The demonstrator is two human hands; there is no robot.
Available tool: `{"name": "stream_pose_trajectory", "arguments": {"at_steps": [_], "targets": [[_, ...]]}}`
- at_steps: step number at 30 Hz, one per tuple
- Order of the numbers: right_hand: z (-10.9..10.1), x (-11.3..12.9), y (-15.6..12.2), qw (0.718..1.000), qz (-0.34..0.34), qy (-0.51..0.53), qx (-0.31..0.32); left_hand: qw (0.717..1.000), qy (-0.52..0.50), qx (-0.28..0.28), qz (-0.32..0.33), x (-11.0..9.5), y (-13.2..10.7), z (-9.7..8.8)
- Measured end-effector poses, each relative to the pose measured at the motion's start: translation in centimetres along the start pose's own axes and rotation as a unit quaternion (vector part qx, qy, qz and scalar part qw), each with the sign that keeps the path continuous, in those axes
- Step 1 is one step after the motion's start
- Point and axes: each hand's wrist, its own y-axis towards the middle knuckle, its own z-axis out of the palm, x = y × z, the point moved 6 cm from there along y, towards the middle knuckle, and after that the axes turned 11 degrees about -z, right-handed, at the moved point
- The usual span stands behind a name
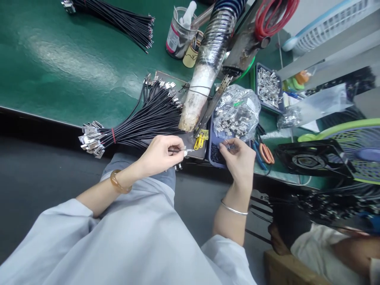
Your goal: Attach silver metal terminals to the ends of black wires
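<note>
My left hand [162, 155] is closed in a pinch on a thin black wire [178, 151] with a small metal end that points right. My right hand [239, 158] is closed on a small metal terminal [229, 145], just below a clear bag of metal terminals [237, 113]. A bundle of black wires with metal clips [139, 122], tied with a red band, lies on the green table [59, 63] just beyond my left hand. A wrapped machine arm [204, 75] comes down between the bundle and the bag.
A second bundle of black wires [118, 18] lies at the back. A jar [179, 33] stands behind the machine. A blue tray of terminals [268, 87], orange-handled scissors [265, 153], a black fan [311, 160] and a green fan [353, 148] are on the right. Another person [320, 241] sits at lower right.
</note>
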Motion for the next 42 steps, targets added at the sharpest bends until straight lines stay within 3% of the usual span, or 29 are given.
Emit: {"name": "stream_pose_trajectory", "arguments": {"at_steps": [3, 10, 14, 16, 21, 26, 30, 42], "targets": [[-0.9, 0.6, -0.7, 0.996, -0.003, 0.0, -0.084, 0.999, -0.021, -0.018, -0.021, 0.3, -0.1, 0.0], [-1.0, 0.5, -0.9, 0.993, -0.026, -0.02, -0.117, 0.999, -0.038, -0.022, -0.027, 0.4, 0.2, 0.1], [-0.8, 1.5, -2.1, 0.974, -0.017, 0.063, -0.217, 0.999, -0.029, -0.033, -0.022, 0.3, 0.2, 0.0], [-0.3, 2.9, -3.0, 0.96, -0.028, 0.145, -0.237, 0.999, -0.03, -0.036, -0.025, 0.3, 0.1, 0.1], [2.9, 7.6, -5.0, 0.953, -0.077, 0.281, -0.083, 0.998, -0.017, -0.066, -0.003, 0.0, -0.4, 0.0], [4.2, 8.1, -5.8, 0.964, -0.043, 0.243, -0.102, 0.993, 0.031, -0.092, 0.064, -1.0, -1.1, -0.1], [4.6, 8.5, -5.5, 0.964, -0.066, 0.244, -0.078, 0.988, 0.059, -0.098, 0.108, -1.4, -1.4, 0.1], [4.3, 9.1, -5.5, 0.972, -0.087, 0.211, -0.061, 0.975, 0.103, -0.114, 0.163, -1.6, -1.6, 0.4]]}}
